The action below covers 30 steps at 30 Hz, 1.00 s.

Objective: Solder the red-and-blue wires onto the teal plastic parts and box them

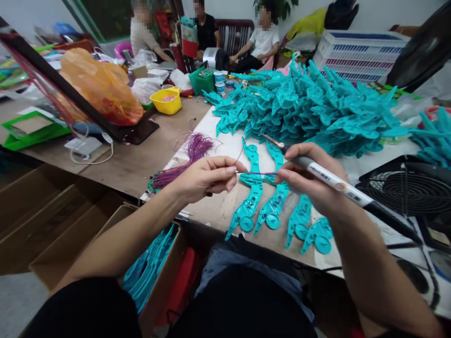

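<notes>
My right hand (310,173) grips a white-and-black soldering iron (329,178), its tip pointing up and left. Thumb and finger of that hand also pinch a thin red-and-purple wire (259,173). The wire's other end is pinched by my left hand (211,178), so it runs taut between the two. Under and in front of my hands lie several turquoise plastic parts (276,206) in a row on the table, with small round discs at their near ends. Beside my left hand rests a bundle of purple wires (197,148) with small green ends.
A big heap of turquoise parts (303,103) covers the back right. A black fan (398,185) lies at right. At left stand a yellow tub (167,101), an orange bag (98,87) and a dark slanted post (70,84). An open carton (165,267) sits below the edge; people sit behind.
</notes>
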Each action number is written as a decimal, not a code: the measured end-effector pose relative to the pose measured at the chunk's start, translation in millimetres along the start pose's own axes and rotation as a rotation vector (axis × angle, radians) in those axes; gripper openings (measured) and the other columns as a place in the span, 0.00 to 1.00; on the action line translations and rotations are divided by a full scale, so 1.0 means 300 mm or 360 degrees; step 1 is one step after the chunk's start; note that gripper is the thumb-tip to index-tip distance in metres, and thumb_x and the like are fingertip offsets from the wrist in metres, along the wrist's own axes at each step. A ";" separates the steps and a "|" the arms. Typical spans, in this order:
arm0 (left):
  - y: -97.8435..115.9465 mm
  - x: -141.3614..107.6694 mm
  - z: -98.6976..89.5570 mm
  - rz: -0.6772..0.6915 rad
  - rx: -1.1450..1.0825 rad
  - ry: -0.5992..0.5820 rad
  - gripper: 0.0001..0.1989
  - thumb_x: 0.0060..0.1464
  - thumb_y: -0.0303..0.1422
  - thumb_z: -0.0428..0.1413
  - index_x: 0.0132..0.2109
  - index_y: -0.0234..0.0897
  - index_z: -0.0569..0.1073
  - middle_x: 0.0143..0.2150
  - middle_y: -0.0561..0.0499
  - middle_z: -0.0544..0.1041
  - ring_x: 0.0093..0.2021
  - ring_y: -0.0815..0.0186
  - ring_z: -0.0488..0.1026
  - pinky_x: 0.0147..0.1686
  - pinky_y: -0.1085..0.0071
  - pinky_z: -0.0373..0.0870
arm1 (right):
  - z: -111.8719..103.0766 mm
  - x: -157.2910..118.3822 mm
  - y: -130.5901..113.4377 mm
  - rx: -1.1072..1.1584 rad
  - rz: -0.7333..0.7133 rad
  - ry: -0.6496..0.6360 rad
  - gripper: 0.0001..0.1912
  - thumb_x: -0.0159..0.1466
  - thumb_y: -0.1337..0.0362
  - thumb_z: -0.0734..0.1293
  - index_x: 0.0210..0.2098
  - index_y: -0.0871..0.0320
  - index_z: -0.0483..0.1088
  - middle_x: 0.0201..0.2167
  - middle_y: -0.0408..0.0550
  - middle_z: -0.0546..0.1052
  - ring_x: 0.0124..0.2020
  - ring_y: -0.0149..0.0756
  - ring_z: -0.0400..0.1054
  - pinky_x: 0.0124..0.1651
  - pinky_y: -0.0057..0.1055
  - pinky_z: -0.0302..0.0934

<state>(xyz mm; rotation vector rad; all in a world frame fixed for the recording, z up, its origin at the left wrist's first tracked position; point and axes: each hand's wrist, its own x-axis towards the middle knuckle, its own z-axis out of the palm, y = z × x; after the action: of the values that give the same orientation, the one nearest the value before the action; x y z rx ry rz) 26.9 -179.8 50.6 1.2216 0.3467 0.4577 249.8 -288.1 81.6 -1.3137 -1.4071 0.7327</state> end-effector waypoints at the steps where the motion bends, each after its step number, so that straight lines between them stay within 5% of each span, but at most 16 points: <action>1: -0.006 -0.006 -0.008 -0.0037 0.0029 -0.0050 0.14 0.55 0.37 0.65 0.43 0.32 0.76 0.25 0.53 0.75 0.19 0.78 0.61 0.17 0.81 0.52 | -0.024 -0.005 0.000 -0.0060 -0.0009 -0.0029 0.17 0.59 0.58 0.74 0.42 0.54 0.66 0.26 0.41 0.76 0.24 0.31 0.69 0.25 0.30 0.60; 4: -0.031 -0.007 -0.021 -0.0211 0.0208 -0.0197 0.14 0.55 0.37 0.65 0.42 0.31 0.75 0.33 0.46 0.80 0.29 0.71 0.74 0.28 0.76 0.68 | -0.076 0.005 0.017 -0.0386 -0.0116 -0.0157 0.14 0.61 0.59 0.72 0.42 0.54 0.68 0.29 0.43 0.77 0.31 0.35 0.73 0.33 0.32 0.65; 7: -0.072 0.024 -0.026 -0.0336 0.0420 -0.0212 0.12 0.55 0.36 0.64 0.41 0.31 0.75 0.35 0.46 0.81 0.31 0.69 0.75 0.31 0.74 0.70 | -0.085 0.063 0.066 -0.0920 -0.0366 -0.0300 0.09 0.63 0.63 0.67 0.44 0.54 0.70 0.33 0.43 0.77 0.33 0.35 0.70 0.36 0.32 0.61; 12: -0.217 0.122 -0.053 -0.0342 0.0536 0.0235 0.12 0.50 0.36 0.65 0.33 0.32 0.73 0.26 0.52 0.76 0.24 0.74 0.65 0.22 0.78 0.56 | -0.027 0.243 0.238 -0.1596 -0.0646 -0.0639 0.11 0.66 0.69 0.61 0.45 0.53 0.72 0.30 0.48 0.72 0.38 0.42 0.66 0.43 0.37 0.56; 17: -0.388 0.195 -0.096 -0.0517 0.0281 0.0456 0.15 0.46 0.37 0.67 0.28 0.34 0.69 0.19 0.58 0.66 0.18 0.76 0.59 0.19 0.78 0.52 | 0.034 0.341 0.459 -0.1557 -0.0640 -0.0771 0.09 0.68 0.64 0.62 0.43 0.55 0.74 0.37 0.53 0.75 0.45 0.44 0.66 0.52 0.41 0.57; 20: -0.441 0.206 -0.108 -0.0611 0.0191 0.0472 0.16 0.46 0.37 0.67 0.29 0.35 0.69 0.19 0.58 0.66 0.18 0.75 0.59 0.19 0.77 0.53 | 0.026 0.264 0.505 -0.1207 -0.0493 -0.0397 0.14 0.69 0.54 0.63 0.44 0.55 0.75 0.41 0.53 0.78 0.45 0.43 0.70 0.52 0.40 0.62; 24: -0.462 0.203 -0.100 -0.0553 0.0243 0.0494 0.15 0.44 0.38 0.67 0.30 0.33 0.73 0.22 0.56 0.69 0.21 0.75 0.59 0.21 0.76 0.52 | -0.003 0.026 0.431 -0.0727 -0.0321 0.0194 0.21 0.71 0.48 0.59 0.55 0.50 0.73 0.45 0.50 0.80 0.43 0.40 0.74 0.48 0.39 0.67; 30: -0.493 0.201 -0.069 -0.0411 0.0504 0.0547 0.12 0.44 0.39 0.65 0.29 0.33 0.76 0.26 0.52 0.73 0.26 0.71 0.64 0.28 0.74 0.59 | 0.056 -0.284 0.385 -0.0598 -0.0097 0.0554 0.08 0.65 0.63 0.69 0.43 0.52 0.79 0.36 0.47 0.82 0.37 0.40 0.76 0.41 0.38 0.72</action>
<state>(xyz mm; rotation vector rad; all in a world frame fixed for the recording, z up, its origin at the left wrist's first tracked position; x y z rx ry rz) 90.6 -172.2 -97.2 1.3804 0.8869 0.3971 261.0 -341.1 -52.6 -1.5901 -1.3282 0.1842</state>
